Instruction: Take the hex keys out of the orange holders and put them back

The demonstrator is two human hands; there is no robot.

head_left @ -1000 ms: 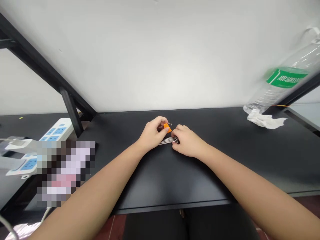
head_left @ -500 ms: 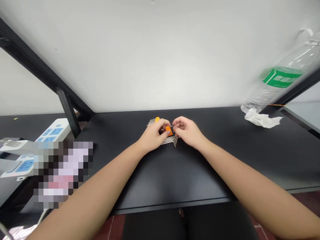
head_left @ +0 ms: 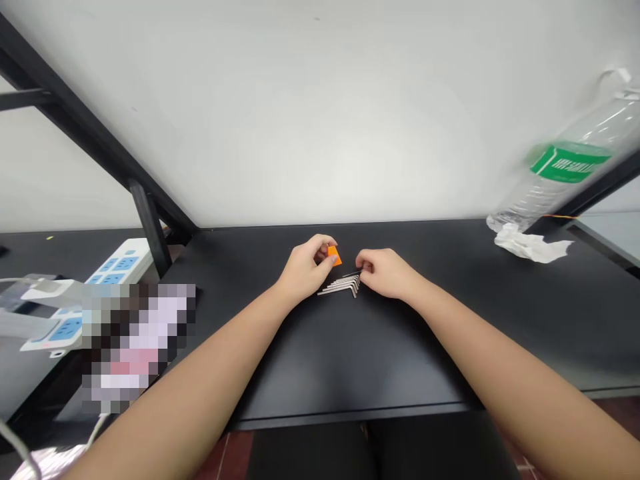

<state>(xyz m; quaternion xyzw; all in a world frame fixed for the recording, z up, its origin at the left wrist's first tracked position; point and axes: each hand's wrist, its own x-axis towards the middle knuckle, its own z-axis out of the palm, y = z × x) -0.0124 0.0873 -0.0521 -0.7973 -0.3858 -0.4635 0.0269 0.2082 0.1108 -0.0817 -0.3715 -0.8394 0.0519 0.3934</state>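
Observation:
My left hand [head_left: 310, 265] pinches a small orange hex key holder [head_left: 334, 255] between thumb and fingers, just above the black tabletop. To its lower right, several silver hex keys [head_left: 341, 285] lie side by side in a row, their short bent ends pointing toward me on the right. My right hand [head_left: 383, 272] is closed at the back of this row, its fingertips on a thin hex key [head_left: 351, 274] that lies along the others. Fingers cover part of that key and part of the holder.
A clear plastic bottle [head_left: 565, 163] with a green label leans at the back right, with a crumpled tissue [head_left: 533, 245] before it. On the left are a white power strip [head_left: 137, 248] and a blurred-out object [head_left: 145, 340]. Black table [head_left: 360, 373] meets a white wall [head_left: 340, 120].
My right hand has drawn a hex key away from the orange holder and down to the row. The second orange piece with keys behind my left hand no longer shows.

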